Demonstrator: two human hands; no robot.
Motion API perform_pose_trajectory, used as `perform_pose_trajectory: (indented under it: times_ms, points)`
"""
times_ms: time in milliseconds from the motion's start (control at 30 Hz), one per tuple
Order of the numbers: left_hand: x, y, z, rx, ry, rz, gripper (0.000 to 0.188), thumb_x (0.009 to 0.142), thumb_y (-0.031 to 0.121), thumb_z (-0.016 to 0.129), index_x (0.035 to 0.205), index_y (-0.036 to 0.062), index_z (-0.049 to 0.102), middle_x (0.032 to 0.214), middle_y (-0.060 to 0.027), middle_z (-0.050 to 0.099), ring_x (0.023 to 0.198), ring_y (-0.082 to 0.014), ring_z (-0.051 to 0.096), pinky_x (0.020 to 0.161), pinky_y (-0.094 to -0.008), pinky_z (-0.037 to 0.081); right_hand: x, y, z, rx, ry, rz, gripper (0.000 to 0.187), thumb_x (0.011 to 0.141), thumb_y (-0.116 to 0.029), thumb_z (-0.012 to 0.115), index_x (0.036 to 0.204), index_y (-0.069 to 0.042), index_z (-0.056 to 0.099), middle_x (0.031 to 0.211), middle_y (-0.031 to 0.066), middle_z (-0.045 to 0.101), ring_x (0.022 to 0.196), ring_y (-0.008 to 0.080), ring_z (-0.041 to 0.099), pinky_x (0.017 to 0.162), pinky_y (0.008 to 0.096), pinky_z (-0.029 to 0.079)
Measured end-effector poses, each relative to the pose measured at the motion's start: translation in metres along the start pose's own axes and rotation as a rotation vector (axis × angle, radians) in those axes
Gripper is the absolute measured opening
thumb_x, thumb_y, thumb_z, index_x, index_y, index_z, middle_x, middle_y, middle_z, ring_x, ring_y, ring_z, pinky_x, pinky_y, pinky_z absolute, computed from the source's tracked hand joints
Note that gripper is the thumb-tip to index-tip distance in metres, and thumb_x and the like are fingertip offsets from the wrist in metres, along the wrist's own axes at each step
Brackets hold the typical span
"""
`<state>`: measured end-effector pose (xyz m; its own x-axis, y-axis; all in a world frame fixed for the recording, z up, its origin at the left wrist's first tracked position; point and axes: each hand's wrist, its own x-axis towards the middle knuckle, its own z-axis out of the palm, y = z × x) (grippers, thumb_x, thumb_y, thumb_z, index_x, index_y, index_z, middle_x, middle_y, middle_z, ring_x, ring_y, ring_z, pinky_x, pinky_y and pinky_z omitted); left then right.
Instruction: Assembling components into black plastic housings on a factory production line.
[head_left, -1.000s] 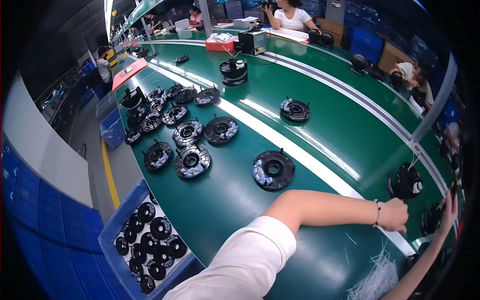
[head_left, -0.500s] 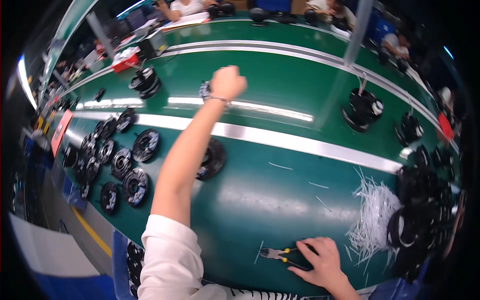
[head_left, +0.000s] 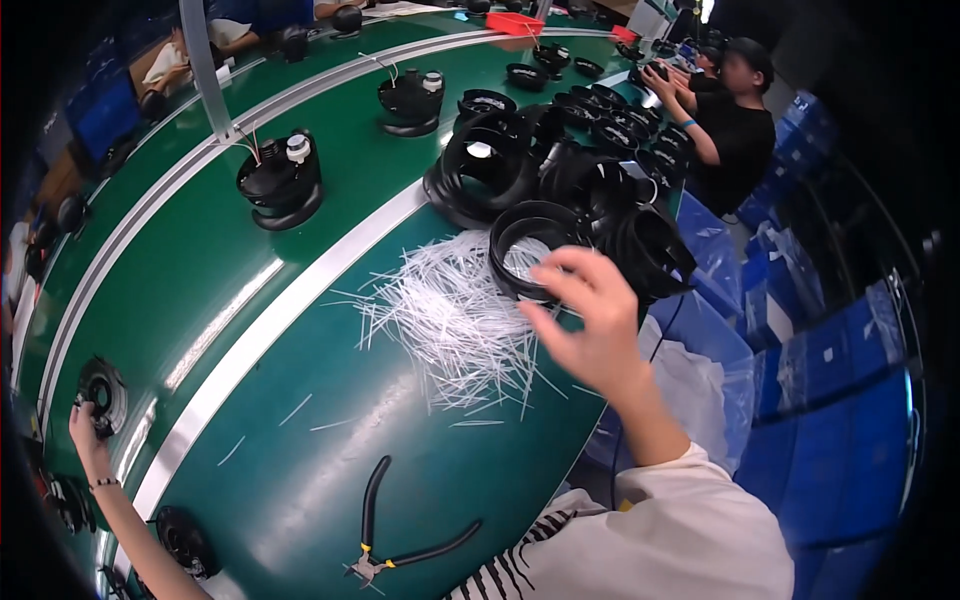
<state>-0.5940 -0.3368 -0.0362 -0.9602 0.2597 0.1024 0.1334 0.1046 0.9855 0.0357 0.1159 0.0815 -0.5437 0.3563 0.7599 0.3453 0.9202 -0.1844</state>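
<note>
At the far left, my left hand (head_left: 84, 428) has its fingers closed on the edge of a black round plastic part (head_left: 103, 390) on the green belt. My right hand (head_left: 597, 325) hovers beside a black plastic ring (head_left: 506, 283), thumb and fingers apart and nothing between them; whether a fingertip touches the ring I cannot tell. Left of that hand lies a heap of thin white strips (head_left: 450, 320). Diagonal cutters (head_left: 368, 562) with black handles rest spread on the green table near me.
Black rings (head_left: 485, 165) are piled beyond the strips. Black motor-like units (head_left: 283, 180) with wires stand on the belt. Several black round parts (head_left: 615, 133) lie farther off, near a co-worker in black (head_left: 742, 130). Blue bins (head_left: 705, 330) stand at the right. Another black part (head_left: 182, 540) lies lower left.
The view has swung to the right. My right hand has left the cutters and come up beside the black rings. My left hand, formerly a fist beside a black part, now grips one's edge.
</note>
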Motion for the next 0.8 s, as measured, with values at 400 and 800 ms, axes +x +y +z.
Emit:
perform_pose_trajectory:
  times_ms: [400, 800]
  points:
    - [-0.260, 0.123, 0.271, -0.646, -0.465, -0.545, 0.024, 0.084, 0.013, 0.056, 0.103, -0.0004, 0.053, 0.098, -0.0106, 0.061, 0.086, -0.0165, 0.061, 0.077, -0.0304, 0.051, -0.001, 0.064, 0.009, -0.056, -0.185, 0.175, 0.011, 0.069, 0.003, 0.060, 0.080, 0.001, 0.060, 0.074, 0.0153, 0.058, 0.065, 0.0279, 0.058, 0.059, 0.0323, 0.046]
    - [-0.277, 0.090, 0.279, -0.649, -0.083, -0.257, 0.042, 0.074, -0.003, 0.037, 0.114, -0.0039, 0.048, 0.105, -0.0117, 0.056, 0.094, -0.0166, 0.054, 0.078, -0.0266, 0.046, 0.048, -0.006, 0.004, -0.085, -0.206, -0.161, 0.026, 0.064, -0.019, 0.077, 0.084, -0.006, 0.067, 0.070, 0.0033, 0.056, 0.049, 0.0127, 0.051, 0.046, 0.0266, 0.042]
